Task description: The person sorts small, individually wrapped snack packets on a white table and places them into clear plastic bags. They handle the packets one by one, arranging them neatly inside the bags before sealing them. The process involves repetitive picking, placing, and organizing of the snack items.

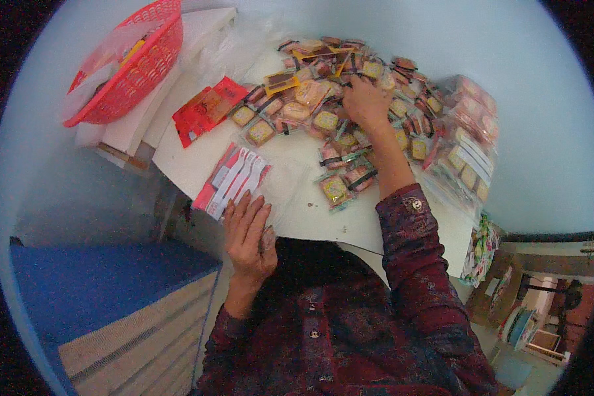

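My left hand is at the table's front edge, its fingers over the near end of a clear plastic bag with a red and white printed panel. Some of the film shows by the thumb, so the hand appears to hold the bag's edge. My right hand reaches into a spread pile of individually wrapped biscuits, fingers bent down among the packets. Its fingertips are partly hidden, and a grip on a packet cannot be made out. Several loose wrapped biscuits lie nearer to me, below the right wrist.
Red printed packets lie left of the pile on the white table. Filled clear bags of biscuits stand at the right against the wall. A red plastic basket sits at the upper left. A blue-topped box is lower left.
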Demonstrator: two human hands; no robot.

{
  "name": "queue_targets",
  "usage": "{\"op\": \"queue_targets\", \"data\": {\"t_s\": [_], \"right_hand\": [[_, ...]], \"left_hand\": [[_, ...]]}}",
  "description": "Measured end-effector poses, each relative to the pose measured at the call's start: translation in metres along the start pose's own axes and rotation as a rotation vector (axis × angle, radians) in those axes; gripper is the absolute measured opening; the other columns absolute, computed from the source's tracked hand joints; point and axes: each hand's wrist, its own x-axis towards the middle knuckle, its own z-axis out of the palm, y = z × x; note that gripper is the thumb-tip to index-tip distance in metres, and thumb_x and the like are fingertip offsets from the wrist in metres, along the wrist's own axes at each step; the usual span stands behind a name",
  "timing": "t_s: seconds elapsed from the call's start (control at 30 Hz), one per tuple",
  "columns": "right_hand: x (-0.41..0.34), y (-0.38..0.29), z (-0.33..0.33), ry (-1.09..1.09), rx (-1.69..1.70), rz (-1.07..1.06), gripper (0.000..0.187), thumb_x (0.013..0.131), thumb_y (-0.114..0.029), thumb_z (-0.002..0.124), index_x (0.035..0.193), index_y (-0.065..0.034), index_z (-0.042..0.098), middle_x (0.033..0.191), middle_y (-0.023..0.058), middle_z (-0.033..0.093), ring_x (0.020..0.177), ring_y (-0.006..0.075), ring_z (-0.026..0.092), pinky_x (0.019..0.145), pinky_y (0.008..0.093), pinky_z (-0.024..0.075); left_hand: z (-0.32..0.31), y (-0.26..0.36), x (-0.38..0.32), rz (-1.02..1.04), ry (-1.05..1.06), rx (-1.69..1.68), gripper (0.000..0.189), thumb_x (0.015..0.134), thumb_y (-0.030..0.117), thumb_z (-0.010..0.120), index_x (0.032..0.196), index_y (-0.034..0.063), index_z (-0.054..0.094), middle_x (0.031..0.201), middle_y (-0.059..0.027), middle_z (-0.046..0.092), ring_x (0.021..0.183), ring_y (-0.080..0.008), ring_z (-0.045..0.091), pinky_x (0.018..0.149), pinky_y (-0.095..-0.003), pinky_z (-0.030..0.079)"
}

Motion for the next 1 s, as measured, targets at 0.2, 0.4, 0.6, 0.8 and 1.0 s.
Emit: {"op": "queue_targets", "data": {"t_s": [0.2, 0.4, 0.6, 0.8, 1.0], "right_hand": [[-0.007, -0.011, -0.005, 0.027, 0.030, -0.051, 0.043, 0.088, -0.033, 0.059, 0.123, -0.0080, 0.060, 0.125, 0.0153, 0.062, 0.116, 0.0386, 0.056, 0.098, 0.0618, 0.0385], [-0.043, -0.014, -0.034, 0.211, -0.043, 0.188, 0.058, 0.089, -0.045, 0.060, 0.131, -0.0053, 0.054, 0.141, 0.0227, 0.046, 0.134, 0.0466, 0.038, 0.103, 0.0662, 0.0303], [-0.064, 0.009, -0.026, 0.046, 0.060, 0.340, 0.066, 0.092, -0.051, 0.054, 0.141, -0.0079, 0.047, 0.150, 0.0242, 0.036, 0.139, 0.0492, 0.030, 0.105, 0.0711, 0.0227], [-0.060, -0.017, -0.011, 0.098, 0.055, 0.111, 0.063, 0.093, -0.053, 0.050, 0.139, -0.0103, 0.050, 0.150, 0.0195, 0.037, 0.140, 0.0454, 0.030, 0.102, 0.0748, 0.0226], [-0.061, -0.032, -0.022, 0.040, 0.082, 0.035, 0.057, 0.091, -0.049, 0.057, 0.128, -0.0060, 0.057, 0.145, 0.0185, 0.043, 0.138, 0.0406, 0.032, 0.097, 0.0715, 0.0287]], "left_hand": [[0.003, -0.005, -0.002, 0.026, 0.009, 0.029, 0.031, 0.092, 0.016, 0.054, 0.114, -0.0024, 0.067, 0.122, -0.0184, 0.066, 0.124, -0.0401, 0.056, 0.111, -0.0550, 0.031], [0.002, -0.001, 0.001, 0.014, -0.014, 0.027, 0.031, 0.094, 0.017, 0.054, 0.113, -0.0036, 0.067, 0.122, -0.0192, 0.066, 0.125, -0.0404, 0.055, 0.111, -0.0555, 0.031], [0.004, -0.004, -0.001, 0.012, -0.011, 0.008, 0.031, 0.093, 0.015, 0.054, 0.115, -0.0029, 0.067, 0.123, -0.0188, 0.065, 0.127, -0.0397, 0.054, 0.113, -0.0555, 0.029], [0.004, -0.001, 0.002, 0.008, -0.032, 0.009, 0.031, 0.093, 0.013, 0.054, 0.116, -0.0026, 0.066, 0.125, -0.0182, 0.064, 0.127, -0.0392, 0.053, 0.113, -0.0557, 0.028], [0.004, -0.004, 0.001, 0.013, -0.032, 0.024, 0.031, 0.092, 0.012, 0.054, 0.117, -0.0022, 0.066, 0.125, -0.0180, 0.064, 0.128, -0.0392, 0.053, 0.113, -0.0555, 0.029]]}}
